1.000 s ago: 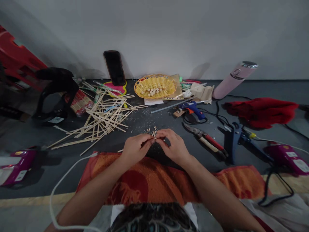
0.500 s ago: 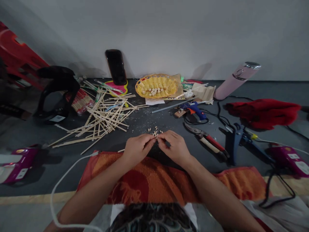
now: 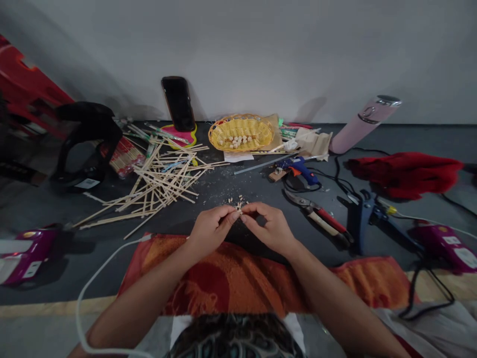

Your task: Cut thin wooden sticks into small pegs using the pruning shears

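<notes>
Thumb and forefinger of my left hand [image 3: 213, 226] pinch a tiny pale wooden piece [image 3: 239, 211] near the middle of the dark tabletop. From the other side, my right hand [image 3: 269, 226] meets it, its finger and thumb closed at the same small piece. Just beyond my fingertips lie several short cut bits of wooden stick [image 3: 239, 200] among fine crumbs. A yellow woven basket [image 3: 219, 133] farther back holds several small pale wooden pieces [image 3: 238, 141]. Below my wrists an orange towel [image 3: 257, 278] lies along the front edge.
Loose wooden sticks [image 3: 160, 181] lie piled at left, by a propped phone [image 3: 179, 103]. To the right are a blue glue gun [image 3: 306, 171], red-and-white-handled pruning shears [image 3: 322, 217], a dark blue cutter [image 3: 364, 219], a pink flask [image 3: 367, 124] and a red cloth [image 3: 406, 174].
Both hands stay together at the same spot. My fingertips have shifted slightly around the small piece, and the right fingers have opened a little wider behind the pinch.
</notes>
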A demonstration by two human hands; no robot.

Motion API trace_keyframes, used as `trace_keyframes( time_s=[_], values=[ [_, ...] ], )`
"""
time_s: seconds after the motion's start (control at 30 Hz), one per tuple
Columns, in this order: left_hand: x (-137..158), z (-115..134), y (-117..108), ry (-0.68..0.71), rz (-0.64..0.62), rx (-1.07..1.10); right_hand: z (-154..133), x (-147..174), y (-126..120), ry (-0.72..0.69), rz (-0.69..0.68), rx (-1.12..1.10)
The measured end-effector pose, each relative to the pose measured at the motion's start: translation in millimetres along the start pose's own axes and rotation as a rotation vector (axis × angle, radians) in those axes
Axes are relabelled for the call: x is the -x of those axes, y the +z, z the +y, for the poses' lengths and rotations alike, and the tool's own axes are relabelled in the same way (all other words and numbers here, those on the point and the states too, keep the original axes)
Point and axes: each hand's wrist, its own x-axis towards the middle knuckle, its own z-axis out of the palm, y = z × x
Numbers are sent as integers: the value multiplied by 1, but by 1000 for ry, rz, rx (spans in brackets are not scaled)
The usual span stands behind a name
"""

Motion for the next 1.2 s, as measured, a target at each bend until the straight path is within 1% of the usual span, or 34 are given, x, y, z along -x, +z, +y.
trace_keyframes(
  time_s=[0.23,0.37,0.5,0.73,1.07,1.2],
  values=[
    [1,0,-2,-17,-50,67,1,2,5,-25,32,16],
    [1,1,-3,-54,-39,139,0,1,4,-57,47,62],
    [2,3,-3,-78,-37,202,0,1,2,-56,61,78],
    [3,2,-1,-64,-19,197,0,2,2,-32,57,76],
    [3,0,0,-44,-30,153,1,1,1,-14,17,51],
    [2,0,0,-29,-30,138,-1,1,1,-21,32,47]
  ],
)
